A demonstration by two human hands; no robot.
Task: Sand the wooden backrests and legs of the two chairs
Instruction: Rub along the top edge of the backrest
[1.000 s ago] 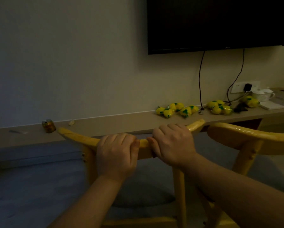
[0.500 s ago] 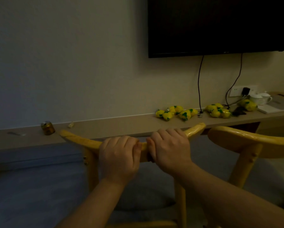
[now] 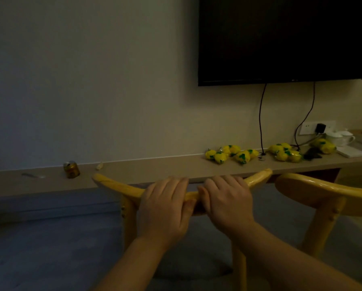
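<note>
- My left hand [image 3: 165, 208] curls over the middle of the near backrest [image 3: 121, 186], fingers wrapped over the top and thumb tucked under, clamped on the wood.
- My right hand [image 3: 226, 201] grips the same rail just beside the left, thumbs almost meeting; I judge this two-hand hold lets me press down and rub along the curve.
- Something dark shows under my right palm against the rail; I cannot tell whether it is sandpaper.
- The backrest runs out past both hands, one tip well to the left, the other just right of my right hand.
- Two legs [image 3: 128, 223] drop from the rail below my hands; I judge they are not yet sanded.
- Second chair [image 3: 322, 191] stands right of my right hand, untouched, its backrest near the first one's tip but apart from it; close, I judge, so I can move on to it.
- Chairs: two.
- Beyond my hands runs the table [image 3: 154, 166], against the wall.
- On it, beyond my left hand, one small can [image 3: 71, 169].
- Beyond my right hand, yellow packets [image 3: 230, 153] in three loose groups; about a dozen, too blurred to count exactly.
- One white cup [image 3: 341, 138] at the far right.
- One TV [image 3: 285, 38] above, two cables [image 3: 261, 122] hanging from it.
</note>
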